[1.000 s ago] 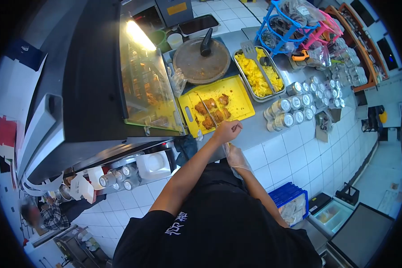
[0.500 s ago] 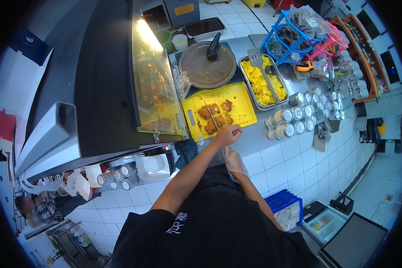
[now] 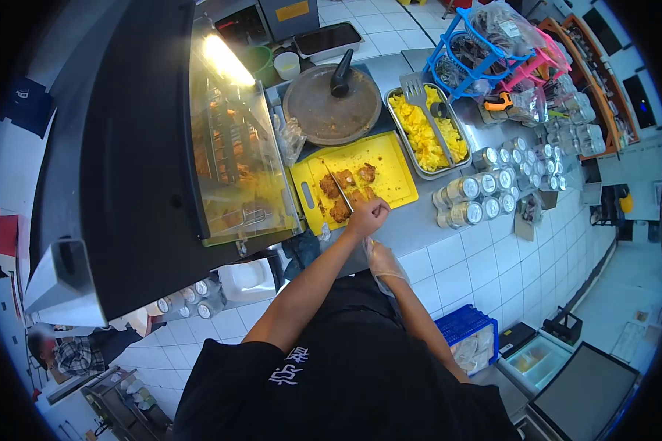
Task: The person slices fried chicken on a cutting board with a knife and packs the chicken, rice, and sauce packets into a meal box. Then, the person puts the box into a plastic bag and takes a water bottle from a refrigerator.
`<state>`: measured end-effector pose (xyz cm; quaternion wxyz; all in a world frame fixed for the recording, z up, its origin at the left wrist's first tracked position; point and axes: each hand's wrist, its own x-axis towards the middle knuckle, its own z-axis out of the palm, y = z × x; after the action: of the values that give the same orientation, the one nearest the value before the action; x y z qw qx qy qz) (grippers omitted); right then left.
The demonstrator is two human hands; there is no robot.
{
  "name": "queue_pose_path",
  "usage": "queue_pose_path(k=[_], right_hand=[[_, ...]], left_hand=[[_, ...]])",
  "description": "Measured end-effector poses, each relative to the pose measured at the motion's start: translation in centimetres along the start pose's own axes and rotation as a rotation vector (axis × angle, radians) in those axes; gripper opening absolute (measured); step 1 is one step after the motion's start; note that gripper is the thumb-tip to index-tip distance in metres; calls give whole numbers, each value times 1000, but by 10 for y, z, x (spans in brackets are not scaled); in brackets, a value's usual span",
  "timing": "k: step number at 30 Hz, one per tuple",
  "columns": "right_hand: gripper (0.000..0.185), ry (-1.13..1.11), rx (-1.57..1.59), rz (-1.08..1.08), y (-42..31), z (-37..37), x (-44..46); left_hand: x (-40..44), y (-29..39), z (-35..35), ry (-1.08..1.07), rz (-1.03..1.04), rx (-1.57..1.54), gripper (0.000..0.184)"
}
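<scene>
My left hand [image 3: 368, 216] is bare and closed around the handle of a knife [image 3: 340, 187]. The narrow blade lies among browned, fried-looking pieces [image 3: 329, 185] on a yellow cutting board [image 3: 399, 173]. My left fingers are just over the board's near edge, beside the nearest pieces. Below the counter edge, close to my left wrist, is my right hand [image 3: 385, 262] in a loose clear plastic glove. Its fingers are bunched and partly hidden, so whether it holds anything cannot be seen.
Behind the board are a round dark slab [image 3: 324, 110] and a metal tray [image 3: 435, 174] of yellow food with a spatula. Lidded cans [image 3: 463, 189] stand right. A lit glass display case [image 3: 235, 147] borders the left. A person [image 3: 77, 353] is at the lower left.
The camera view has shifted slightly. My left hand and the knife have moved a little further over the board, covering part of the nearest pieces. My right hand has hardly moved.
</scene>
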<state>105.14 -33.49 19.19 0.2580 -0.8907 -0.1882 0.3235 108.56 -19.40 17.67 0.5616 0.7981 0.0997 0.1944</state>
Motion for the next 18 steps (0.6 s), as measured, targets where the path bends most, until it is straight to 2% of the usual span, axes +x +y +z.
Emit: queue_pose_path(k=[3, 6, 8, 10, 15, 16, 18], right_hand=[[66, -3, -32, -3, 30, 34, 14], [68, -35, -29, 97, -16, -14, -3], [68, -36, -25, 115, -17, -8, -2], [68, -9, -36, 118, -16, 0, -7], [61, 84, 5, -28, 13, 32, 0], [59, 98, 5, -62, 16, 28, 12], [57, 103, 13, -98, 28, 31, 9]], left_hand=[[-10, -2, 3, 10, -57, -29, 6], [4, -8, 4, 59, -18, -37, 6], [-2, -2, 0, 85, -80, -60, 6], [-18, -8, -1, 53, -51, -31, 6], [-23, -17, 0, -10, -90, -14, 6], [-24, -12, -2, -39, 93, 44, 6], [-12, -9, -2, -11, -10, 51, 6]])
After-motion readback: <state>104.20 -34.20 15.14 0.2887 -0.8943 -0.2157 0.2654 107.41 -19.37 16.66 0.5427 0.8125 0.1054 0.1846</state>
